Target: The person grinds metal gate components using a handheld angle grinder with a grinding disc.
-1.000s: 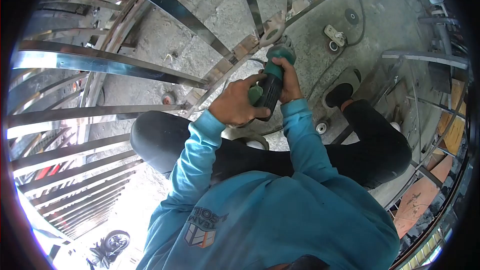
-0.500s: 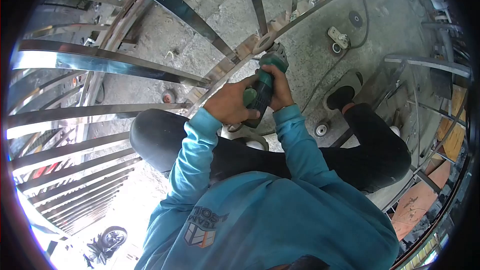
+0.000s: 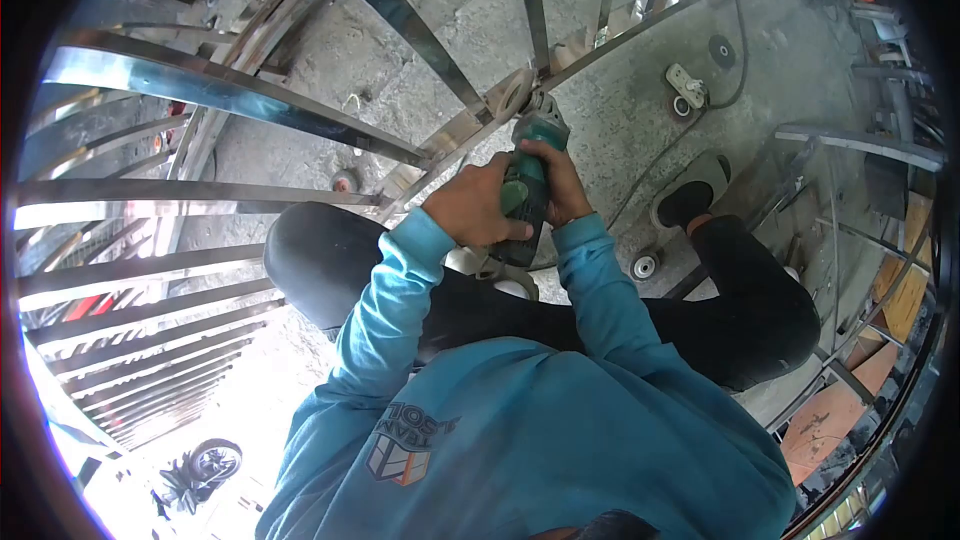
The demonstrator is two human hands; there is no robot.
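- Left hand grasps the rear of the angle grinder.
- Grinder's disc: close by the metal rail; contact, I can't tell.
- The grinder sits between both hands, pointing away from its holder; probably weighty, rigid, best gripped round body and neck.
- Right hand clasps its neck.

Green-and-black angle grinder, held in both hands, disc seemingly against metal rail
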